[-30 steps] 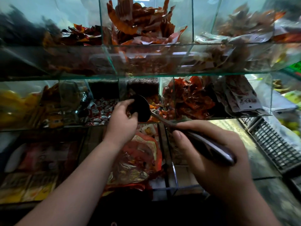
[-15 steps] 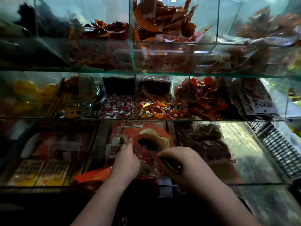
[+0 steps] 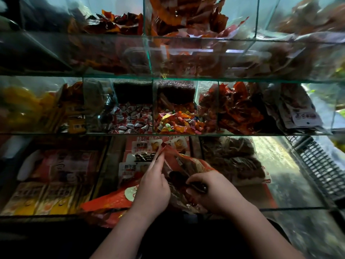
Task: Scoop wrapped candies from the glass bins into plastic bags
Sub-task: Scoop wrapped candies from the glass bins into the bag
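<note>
A person's left hand (image 3: 153,186) pinches a crinkly orange plastic bag (image 3: 188,161); the right hand (image 3: 216,193) grips a glossy dark scoop handle (image 3: 198,186). Behind, 2 glass bins (image 3: 153,101) hold shiny wrapped candies (image 3: 130,118).

Red plastic bag (image 3: 188,161) held open; dark scoop (image 3: 177,176) apparently inside.

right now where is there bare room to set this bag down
The bare patch at the lower right, between the brown packets and the black wire rack, looks free. Left of it is crowded: the candy bins are full, and stacked packets fill the lower left.
</note>
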